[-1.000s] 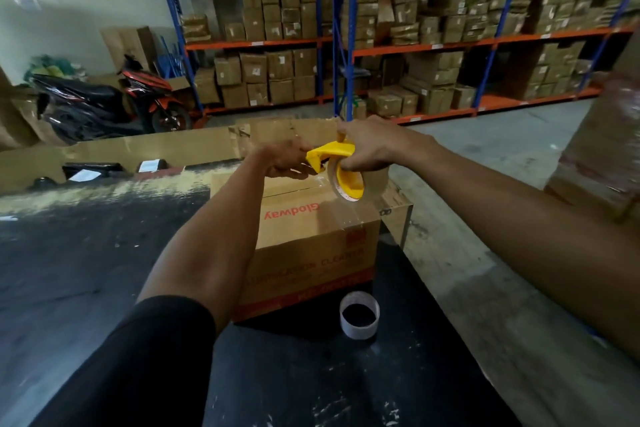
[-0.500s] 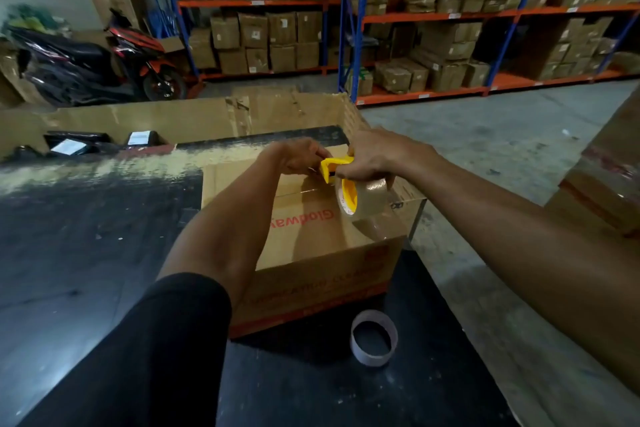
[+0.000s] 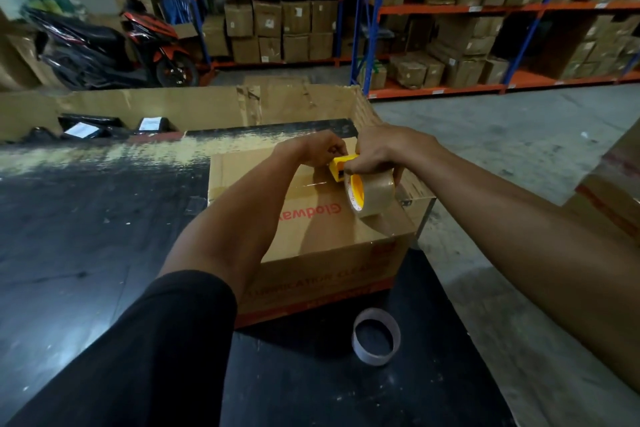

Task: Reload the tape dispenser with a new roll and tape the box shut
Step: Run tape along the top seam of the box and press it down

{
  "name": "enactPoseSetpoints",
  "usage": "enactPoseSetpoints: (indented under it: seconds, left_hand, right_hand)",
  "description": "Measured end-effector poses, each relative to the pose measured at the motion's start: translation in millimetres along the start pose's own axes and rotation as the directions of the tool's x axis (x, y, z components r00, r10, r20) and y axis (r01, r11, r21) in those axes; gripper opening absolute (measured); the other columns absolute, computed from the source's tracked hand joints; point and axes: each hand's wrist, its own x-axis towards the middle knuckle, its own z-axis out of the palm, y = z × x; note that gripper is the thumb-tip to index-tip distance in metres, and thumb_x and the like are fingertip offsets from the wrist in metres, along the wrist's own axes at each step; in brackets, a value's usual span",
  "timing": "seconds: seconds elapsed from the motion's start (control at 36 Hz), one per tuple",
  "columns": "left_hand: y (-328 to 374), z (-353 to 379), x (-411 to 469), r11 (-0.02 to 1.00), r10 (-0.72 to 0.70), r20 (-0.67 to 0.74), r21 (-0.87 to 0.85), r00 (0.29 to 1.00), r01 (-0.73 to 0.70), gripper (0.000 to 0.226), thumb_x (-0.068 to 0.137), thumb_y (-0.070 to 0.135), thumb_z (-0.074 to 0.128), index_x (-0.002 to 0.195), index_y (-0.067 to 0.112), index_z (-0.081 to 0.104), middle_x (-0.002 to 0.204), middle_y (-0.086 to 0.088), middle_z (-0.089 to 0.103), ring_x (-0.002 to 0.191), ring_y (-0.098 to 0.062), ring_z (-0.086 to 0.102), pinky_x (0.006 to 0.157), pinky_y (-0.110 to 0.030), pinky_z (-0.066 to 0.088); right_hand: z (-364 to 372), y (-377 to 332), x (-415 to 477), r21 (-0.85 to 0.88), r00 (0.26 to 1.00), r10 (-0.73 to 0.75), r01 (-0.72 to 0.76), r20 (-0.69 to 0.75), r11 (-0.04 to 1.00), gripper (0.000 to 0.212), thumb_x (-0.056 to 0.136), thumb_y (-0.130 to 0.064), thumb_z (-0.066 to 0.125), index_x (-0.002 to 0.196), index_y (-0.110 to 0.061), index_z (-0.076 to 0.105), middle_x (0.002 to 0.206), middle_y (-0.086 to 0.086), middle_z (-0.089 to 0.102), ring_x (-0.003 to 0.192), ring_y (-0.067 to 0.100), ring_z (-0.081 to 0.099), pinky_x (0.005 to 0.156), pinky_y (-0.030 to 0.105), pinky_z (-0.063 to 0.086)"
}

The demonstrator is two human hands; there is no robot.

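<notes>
A closed cardboard box with red lettering sits on a black table. On its top rests a yellow tape dispenser loaded with a brown tape roll. My right hand grips the dispenser and roll from above. My left hand is just left of it, fingers pinched at the dispenser's front end; what they pinch is hidden. A glossy strip of tape runs across the box top under the roll. An empty white tape core stands on the table in front of the box.
A big open carton holding black parcels lies behind the table. The table's right edge drops to a concrete floor. Blue-and-orange racks full of boxes and a parked scooter stand at the back. A wrapped stack rises at right.
Both hands and the dispenser have come down from above the box onto its top. My head has tilted down, so the box and empty core sit lower and larger in view.
</notes>
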Motion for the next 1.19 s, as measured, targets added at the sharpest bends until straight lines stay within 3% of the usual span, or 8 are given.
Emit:
enactPoseSetpoints:
  seconds: [0.17,0.36,0.53,0.72,0.83,0.94,1.06,1.19]
  left_hand:
    - [-4.6,3.0,-1.2,1.000,-0.004,0.037,-0.025,0.999,0.005,0.020,0.099,0.005,0.058,0.094,0.021,0.069,0.082,0.011,0.060,0.074,-0.004,0.053,0.065,-0.020,0.040]
    - [-7.4,6.4,-2.4,0.997,-0.018,0.033,-0.076,0.999,0.020,0.019,0.101,0.008,0.056,0.108,0.014,0.073,0.101,0.002,0.064,0.095,-0.014,0.057,0.082,-0.028,0.041]
    - [-7.7,6.2,-0.2,0.996,-0.037,0.013,-0.086,0.999,0.038,0.011,0.102,0.015,0.059,0.101,0.019,0.068,0.089,0.009,0.060,0.091,-0.014,0.057,0.077,-0.028,0.043]
    - [-0.7,4.1,-3.7,0.999,-0.039,0.032,-0.031,0.999,0.040,0.009,0.104,0.016,0.055,0.107,0.016,0.063,0.104,-0.001,0.061,0.095,-0.016,0.056,0.078,-0.028,0.042]
    - [1.2,2.5,0.5,0.998,-0.066,0.058,0.012,0.996,0.065,0.020,0.102,0.019,0.059,0.120,0.015,0.067,0.115,-0.008,0.069,0.102,-0.022,0.064,0.087,-0.035,0.050]
    - [-2.7,6.3,2.3,0.994,-0.070,-0.033,0.083,0.997,0.072,0.025,0.097,0.025,0.065,0.117,0.011,0.062,0.111,-0.011,0.067,0.102,-0.029,0.064,0.088,-0.044,0.052]
    - [-9.7,10.7,-1.8,0.996,-0.046,-0.161,0.064,0.986,0.057,0.024,0.091,0.028,0.074,0.099,0.013,0.057,0.103,-0.015,0.067,0.089,-0.026,0.058,0.084,-0.048,0.051]
    - [-17.2,15.8,-7.5,0.997,-0.062,-0.324,-0.072,0.944,0.040,0.015,0.094,0.020,0.071,0.095,0.017,0.056,0.098,-0.004,0.063,0.099,-0.030,0.065,0.076,-0.033,0.045]
  right_hand:
    - [-2.3,-1.7,1.7,-0.002,0.999,0.005,-0.005,0.038,1.000,0.041,0.088,-0.053,0.066,0.080,-0.015,0.054,0.088,0.011,0.062,0.077,0.030,0.069,0.052,0.033,0.054]
    - [0.5,-4.1,-2.1,-0.057,0.999,-0.016,0.018,0.046,0.998,0.042,0.090,-0.050,0.066,0.098,-0.010,0.057,0.089,0.010,0.061,0.083,0.030,0.069,0.061,0.036,0.060]
    - [2.1,-1.1,-8.3,-0.062,0.996,0.013,-0.008,0.083,0.998,0.043,0.090,-0.053,0.066,0.089,-0.013,0.049,0.087,0.009,0.056,0.078,0.029,0.067,0.051,0.032,0.053]
    - [5.7,2.5,-12.2,-0.015,0.997,0.019,-0.018,0.069,1.000,0.039,0.092,-0.049,0.063,0.080,-0.017,0.044,0.085,0.007,0.052,0.074,0.027,0.063,0.055,0.035,0.056]
    - [3.2,-1.8,-9.6,-0.023,0.994,0.048,-0.046,0.097,0.999,0.042,0.088,-0.050,0.067,0.102,-0.015,0.048,0.091,0.010,0.054,0.081,0.029,0.065,0.060,0.036,0.057]
    - [1.6,-5.5,-6.1,-0.034,0.991,0.061,-0.057,0.120,0.998,0.053,0.083,-0.051,0.071,0.118,-0.017,0.052,0.106,0.012,0.059,0.088,0.032,0.068,0.072,0.039,0.062]
    - [-0.7,-8.4,-7.2,-0.078,0.990,0.067,-0.057,0.125,0.995,0.060,0.087,-0.051,0.068,0.130,-0.013,0.051,0.106,0.013,0.056,0.087,0.031,0.068,0.066,0.037,0.058]
    - [-1.5,-9.2,-10.3,-0.093,0.990,0.080,-0.069,0.117,0.993,0.056,0.088,-0.050,0.066,0.126,-0.010,0.055,0.092,0.010,0.054,0.084,0.030,0.068,0.072,0.039,0.061]
